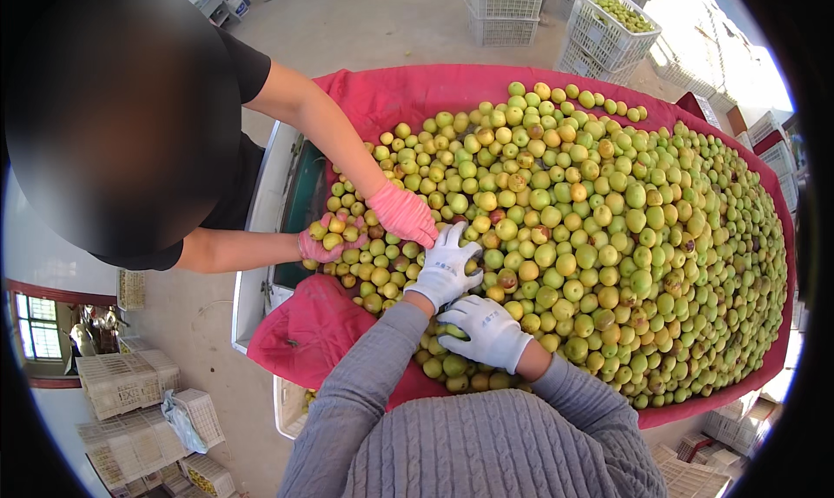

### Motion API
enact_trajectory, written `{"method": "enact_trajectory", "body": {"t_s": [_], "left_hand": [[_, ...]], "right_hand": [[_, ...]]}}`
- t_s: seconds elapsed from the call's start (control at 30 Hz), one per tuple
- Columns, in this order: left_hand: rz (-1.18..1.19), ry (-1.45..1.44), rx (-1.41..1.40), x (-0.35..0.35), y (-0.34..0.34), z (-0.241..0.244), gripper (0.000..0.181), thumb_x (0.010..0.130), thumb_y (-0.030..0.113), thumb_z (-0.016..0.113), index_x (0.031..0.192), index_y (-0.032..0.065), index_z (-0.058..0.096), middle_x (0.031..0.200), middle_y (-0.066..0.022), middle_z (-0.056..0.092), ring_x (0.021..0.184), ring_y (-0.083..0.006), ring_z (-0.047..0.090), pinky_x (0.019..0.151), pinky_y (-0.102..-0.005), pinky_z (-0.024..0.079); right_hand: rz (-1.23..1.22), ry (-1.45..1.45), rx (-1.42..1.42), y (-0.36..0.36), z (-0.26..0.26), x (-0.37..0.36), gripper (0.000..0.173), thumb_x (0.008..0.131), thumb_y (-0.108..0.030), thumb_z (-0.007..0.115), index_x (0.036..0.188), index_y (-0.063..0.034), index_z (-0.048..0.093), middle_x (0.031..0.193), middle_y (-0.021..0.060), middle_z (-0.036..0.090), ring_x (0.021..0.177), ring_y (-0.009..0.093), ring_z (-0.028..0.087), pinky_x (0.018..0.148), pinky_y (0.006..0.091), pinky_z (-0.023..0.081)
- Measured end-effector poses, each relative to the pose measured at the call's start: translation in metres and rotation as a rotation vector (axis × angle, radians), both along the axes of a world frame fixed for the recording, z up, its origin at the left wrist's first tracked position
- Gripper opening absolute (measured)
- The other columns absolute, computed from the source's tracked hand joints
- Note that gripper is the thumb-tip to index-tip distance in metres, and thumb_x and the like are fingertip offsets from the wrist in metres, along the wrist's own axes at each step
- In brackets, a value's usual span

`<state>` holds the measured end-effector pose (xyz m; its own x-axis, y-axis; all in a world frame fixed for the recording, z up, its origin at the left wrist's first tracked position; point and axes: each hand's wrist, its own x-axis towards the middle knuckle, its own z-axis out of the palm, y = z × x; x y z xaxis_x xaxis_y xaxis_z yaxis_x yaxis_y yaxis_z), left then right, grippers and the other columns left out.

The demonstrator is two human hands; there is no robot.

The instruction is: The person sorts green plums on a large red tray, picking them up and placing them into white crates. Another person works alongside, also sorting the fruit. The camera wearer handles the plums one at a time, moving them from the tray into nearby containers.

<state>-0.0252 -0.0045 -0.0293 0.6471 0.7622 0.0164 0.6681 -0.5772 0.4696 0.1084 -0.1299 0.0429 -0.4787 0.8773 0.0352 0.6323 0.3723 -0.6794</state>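
Green and yellow round fruits, some with brown patches, lie heaped (586,257) on a red quilted cloth (417,88). My left hand (448,267), in a white knitted glove with a grey palm, reaches over the pile, its fingers curled down among the fruits; whether it grips one is hidden. Close below and to the right, my right hand (487,332), gloved alike, curves over a green fruit (455,332) partly visible under its fingers. The two hands are nearly touching.
Across at the left, a co-worker in pink gloves holds several fruits in one hand (332,236); the other glove (404,213) is right beside my left fingertips. A metal-framed edge (257,237) borders the heap. White plastic crates (609,32) stand around, some with fruit.
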Motion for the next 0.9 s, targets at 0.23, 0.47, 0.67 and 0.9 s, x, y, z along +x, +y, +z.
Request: {"method": "enact_trajectory", "body": {"t_s": [0.23,0.47,0.67,0.9], "left_hand": [[-0.030,-0.121,0.252,-0.036,-0.021,-0.012,0.033,0.082,0.017,0.080,0.115,0.0177,0.074,0.148,-0.0141,0.058,0.141,-0.0426,0.050,0.114,-0.0591,0.044],[0.159,0.089,0.182,-0.125,-0.038,-0.009,0.029,0.089,0.026,0.080,0.118,0.0278,0.079,0.161,-0.0101,0.052,0.146,-0.0424,0.043,0.122,-0.0621,0.032],[0.410,0.213,0.115,-0.141,-0.032,0.003,0.044,0.084,0.035,0.086,0.126,0.0252,0.075,0.159,-0.0141,0.050,0.148,-0.0406,0.041,0.124,-0.0619,0.029],[0.180,0.064,0.312,-0.085,-0.025,0.018,0.050,0.082,0.021,0.086,0.130,0.0202,0.072,0.141,-0.0029,0.064,0.134,-0.0331,0.053,0.110,-0.0545,0.040]], "right_hand": [[0.004,0.005,-0.050,0.000,0.001,0.001,0.034,0.097,-0.038,0.075,0.118,-0.0113,0.077,0.112,0.0092,0.074,0.111,0.031,0.069,0.099,0.0446,0.055],[-0.020,0.000,-0.050,-0.002,0.002,0.000,0.035,0.099,-0.042,0.071,0.119,-0.0137,0.077,0.112,0.0078,0.074,0.115,0.030,0.067,0.102,0.0441,0.053],[-0.036,-0.024,0.014,-0.010,0.007,0.003,0.039,0.097,-0.042,0.074,0.125,-0.0147,0.075,0.118,0.0073,0.074,0.119,0.031,0.066,0.106,0.0453,0.052],[-0.050,-0.032,-0.006,-0.011,0.003,0.002,0.040,0.097,-0.044,0.074,0.126,-0.0151,0.075,0.120,0.0071,0.074,0.119,0.031,0.066,0.107,0.0458,0.051]]}}
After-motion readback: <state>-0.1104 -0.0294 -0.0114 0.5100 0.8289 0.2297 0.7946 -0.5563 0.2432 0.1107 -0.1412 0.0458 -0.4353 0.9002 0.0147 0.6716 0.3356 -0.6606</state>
